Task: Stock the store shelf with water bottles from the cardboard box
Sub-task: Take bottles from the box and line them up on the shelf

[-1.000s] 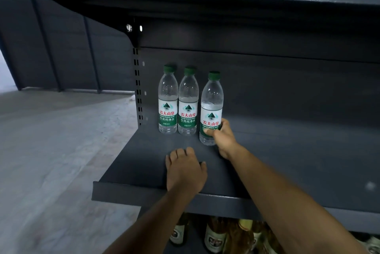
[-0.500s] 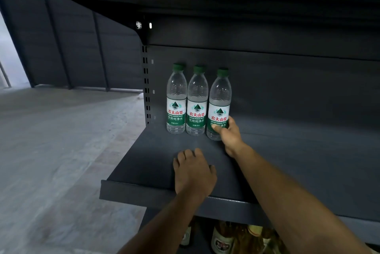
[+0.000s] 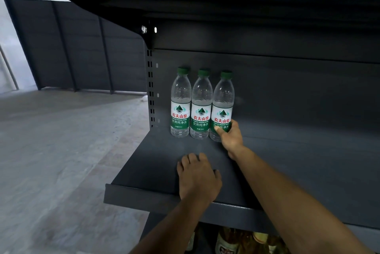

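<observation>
Head view, step in hand: setting the third water bottle into the row, I'd judge. It stands upright just right of centre frame, touching its neighbour, at the back of the shelf.
Head view, doing it well: slide the base flush with the other two water bottles, label facing out, then loosen the fingers straight back so the bottle doesn't rock. The bottles look light and tall, so a sideways nudge could tip the row.
Head view, right hand: reaching in from lower right, arm stretched long, its grip closed around the lower part of the third bottle, thumb across the label.
Head view, left hand: lying flat, palm down, on the shelf near its front lip, centre low in frame; fingers spread, holding nothing, seemingly bracing.
Head view, cardboard box: not visible.
Head view, below: other bottles on the lower level, bottom centre.
</observation>
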